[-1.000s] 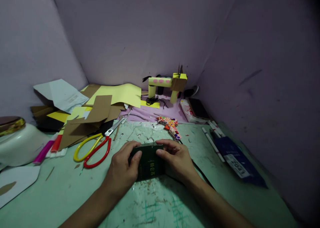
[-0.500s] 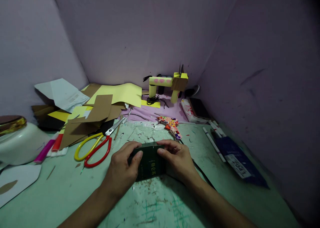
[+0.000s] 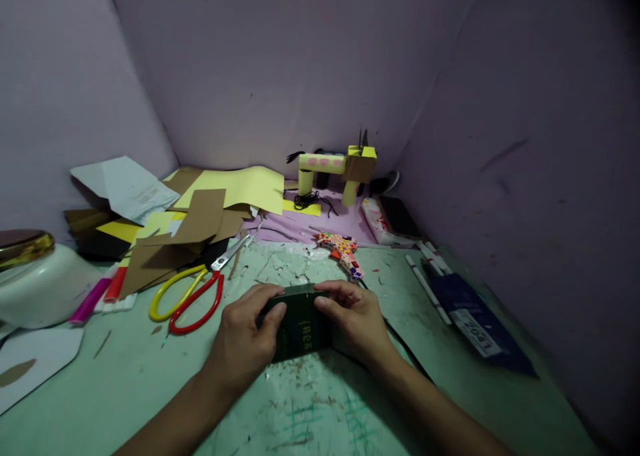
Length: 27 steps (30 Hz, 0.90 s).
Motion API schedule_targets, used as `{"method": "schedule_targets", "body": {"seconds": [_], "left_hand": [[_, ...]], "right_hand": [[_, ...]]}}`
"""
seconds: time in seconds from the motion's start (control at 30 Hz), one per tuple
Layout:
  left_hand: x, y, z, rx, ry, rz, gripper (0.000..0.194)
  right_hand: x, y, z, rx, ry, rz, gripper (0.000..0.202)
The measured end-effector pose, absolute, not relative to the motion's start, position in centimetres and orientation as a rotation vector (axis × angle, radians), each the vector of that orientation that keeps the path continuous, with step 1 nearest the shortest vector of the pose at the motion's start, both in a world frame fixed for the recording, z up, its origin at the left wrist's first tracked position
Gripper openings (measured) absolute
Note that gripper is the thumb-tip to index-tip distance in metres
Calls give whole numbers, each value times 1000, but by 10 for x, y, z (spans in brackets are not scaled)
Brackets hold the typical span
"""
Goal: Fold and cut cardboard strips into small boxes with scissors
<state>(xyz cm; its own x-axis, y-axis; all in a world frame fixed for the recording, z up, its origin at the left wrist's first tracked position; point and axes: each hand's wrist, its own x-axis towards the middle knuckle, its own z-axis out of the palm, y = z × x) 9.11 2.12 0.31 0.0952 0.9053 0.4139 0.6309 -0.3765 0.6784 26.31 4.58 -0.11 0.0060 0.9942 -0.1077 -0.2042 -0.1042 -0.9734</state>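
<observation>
Between my two hands is a small dark green box [image 3: 300,329] with yellow-green lettering on its front face. My left hand [image 3: 254,326] grips its left end, thumb on the front and fingers along the top edge. My right hand [image 3: 354,316] holds the right end in the same way. The box stands up on the table or just above it; I cannot tell which. Beyond it lies a flower-patterned glue gun [image 3: 343,249], its black cord passing behind my right wrist. Scissors [image 3: 200,286] with one yellow and one red handle lie open left of my left hand.
Cardboard and paper sheets [image 3: 190,223] pile up at the back left, near markers [image 3: 93,301] and a white rounded object [image 3: 45,286]. A yellow giraffe-like paper figure [image 3: 330,166] stands by the back wall. A phone [image 3: 399,216] and a blue packet [image 3: 483,329] are at right.
</observation>
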Motion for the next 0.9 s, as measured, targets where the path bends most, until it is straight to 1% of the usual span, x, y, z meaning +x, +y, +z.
{"method": "schedule_targets", "body": {"seconds": [0.2, 0.53, 0.63, 0.73, 0.83, 0.9], "left_hand": [[88, 22, 3, 2047, 1473, 1143, 22], [85, 24, 7, 2072, 1440, 1104, 21], [85, 22, 7, 2194, 1534, 1076, 20], [89, 23, 9, 2404, 1586, 1141, 21], [98, 30, 16, 2591, 1446, 1179, 23], [105, 35, 22, 2679, 1364, 1137, 18]], "right_hand": [[262, 46, -3, -1135, -988, 1374, 16], [263, 44, 8, -1154, -1001, 1351, 17], [263, 44, 8, -1162, -996, 1351, 16], [264, 44, 6, -1158, -996, 1352, 16], [265, 45, 4, -1138, -997, 1355, 15], [265, 45, 4, -1124, -998, 1353, 15]]}}
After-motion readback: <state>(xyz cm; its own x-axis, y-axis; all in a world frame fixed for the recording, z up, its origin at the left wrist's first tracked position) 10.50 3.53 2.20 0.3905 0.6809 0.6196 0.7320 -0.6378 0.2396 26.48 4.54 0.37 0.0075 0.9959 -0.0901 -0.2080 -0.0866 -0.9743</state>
